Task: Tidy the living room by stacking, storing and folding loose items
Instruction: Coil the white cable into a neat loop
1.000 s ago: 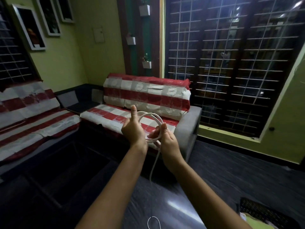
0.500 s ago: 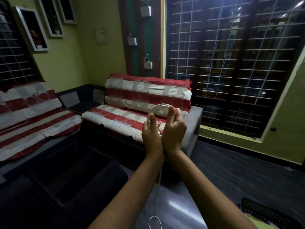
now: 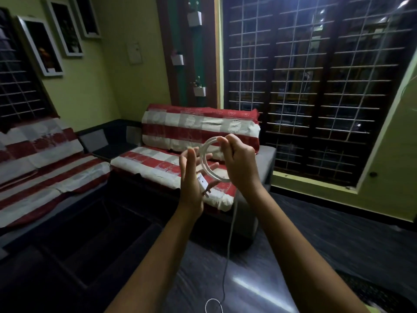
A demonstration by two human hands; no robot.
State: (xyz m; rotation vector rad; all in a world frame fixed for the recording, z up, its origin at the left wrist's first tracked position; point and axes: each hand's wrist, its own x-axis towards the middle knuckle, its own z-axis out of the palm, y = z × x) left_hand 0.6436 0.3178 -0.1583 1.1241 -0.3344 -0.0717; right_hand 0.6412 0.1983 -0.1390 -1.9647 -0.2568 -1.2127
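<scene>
Beyond my fingers I see a sofa [image 3: 180,141] draped in red-and-white cloth, a grilled window [image 3: 316,86] to their right, framed pictures [image 3: 40,46] far left.

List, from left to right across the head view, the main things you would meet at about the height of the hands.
Striped sofa by the left wall → left hand → coiled white cable → right hand → grilled window.

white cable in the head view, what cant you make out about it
- Cable: its tail runs down to a loop at the bottom edge, where the frame cuts it off.
- Plug: label too small to read.
- Right hand: its fingers hide the coil's right side.
- Left hand: palm hidden.
</scene>
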